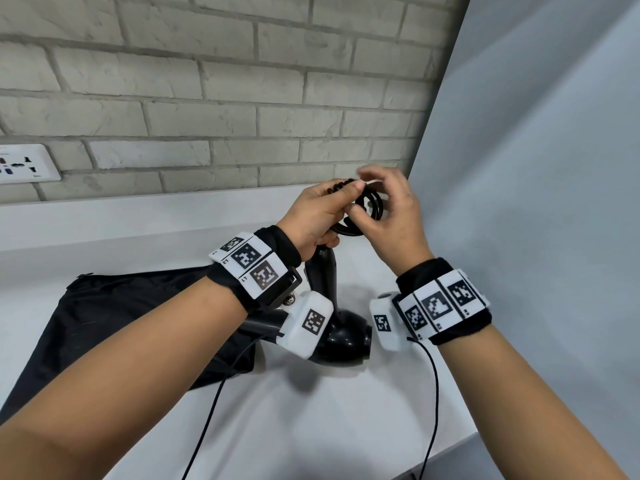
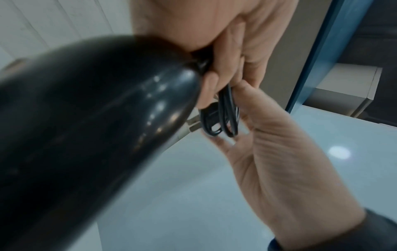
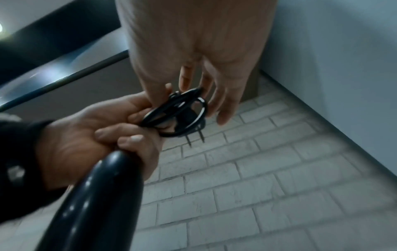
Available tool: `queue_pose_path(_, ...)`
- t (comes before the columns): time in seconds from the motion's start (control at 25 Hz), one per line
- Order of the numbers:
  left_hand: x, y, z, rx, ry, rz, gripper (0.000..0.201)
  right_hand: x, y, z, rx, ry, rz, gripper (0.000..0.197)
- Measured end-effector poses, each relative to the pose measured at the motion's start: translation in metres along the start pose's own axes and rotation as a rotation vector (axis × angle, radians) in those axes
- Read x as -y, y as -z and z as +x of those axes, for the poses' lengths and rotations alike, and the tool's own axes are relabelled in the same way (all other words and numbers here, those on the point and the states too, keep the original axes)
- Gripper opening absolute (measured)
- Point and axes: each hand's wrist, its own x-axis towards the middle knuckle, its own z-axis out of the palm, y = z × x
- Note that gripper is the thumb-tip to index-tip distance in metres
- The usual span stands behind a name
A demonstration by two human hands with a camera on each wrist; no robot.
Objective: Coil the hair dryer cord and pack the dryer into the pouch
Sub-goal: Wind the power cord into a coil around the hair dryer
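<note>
Item, nearest: pouch (image 1: 131,317), black fabric, flat on the white counter (image 1: 329,410) at lower left, its opening not discernible. Item: hair dryer (image 1: 341,336), glossy black, body lying on the counter just beside the pouch and partly over its edge, handle rising toward the hands. Item: left hand (image 1: 313,216), fingers curled round the handle end and pinning the gathered loops against it. Item: cord (image 1: 369,207), black, wound in several small loops at the handle tip, plug prongs protruding below the bundle in the right wrist view. Item: right hand (image 1: 391,216), thumb and fingers closing lightly on the loops; firmness of hold cannot be told. Handling note, as judgement: keep the loops even and pinned under the left thumb, tuck the plug end inside so nothing springs loose before bagging. Obscured: dryer nozzle behind the wrist cameras; any cord tie; close views blurred. Furthest: brick wall (image 1: 242,98).
</note>
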Motion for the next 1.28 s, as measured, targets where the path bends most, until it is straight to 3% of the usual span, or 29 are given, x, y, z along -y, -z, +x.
queue_pose_path(0.08, 0.002, -0.001, 0.000, 0.003, 0.003, 0.001, 0.026, 0.005, -0.003, 0.002, -0.049, 0.098, -0.151, 0.025)
queue_pose_path(0.4, 0.003, -0.003, 0.006, -0.049, -0.023, 0.057, 0.030, 0.011, -0.011, 0.005, -0.129, 0.039, -0.279, 0.020)
queue_pose_path(0.64, 0.008, -0.003, 0.006, -0.078, -0.037, 0.049, 0.030, 0.014, -0.021, 0.006, -0.220, -0.149, -0.218, 0.017)
queue_pose_path(0.96, 0.005, -0.005, 0.008, -0.102, -0.074, 0.030, 0.028, 0.017, -0.027, 0.012, -0.287, -0.282, -0.013, 0.015)
queue_pose_path(1.04, 0.005, -0.001, 0.009, -0.146, -0.052, 0.021, 0.029, 0.014, -0.027, 0.010, -0.262, -0.272, 0.077, 0.013)
queue_pose_path(1.2, 0.007, 0.007, 0.010, -0.186, -0.006, 0.008, 0.034, 0.007, -0.017, 0.009, -0.063, -0.282, 0.230, 0.032)
queue_pose_path(1.28, 0.006, 0.008, 0.009, -0.186, 0.002, 0.002, 0.030, 0.002, -0.016, 0.008, -0.024, -0.313, 0.260, 0.032)
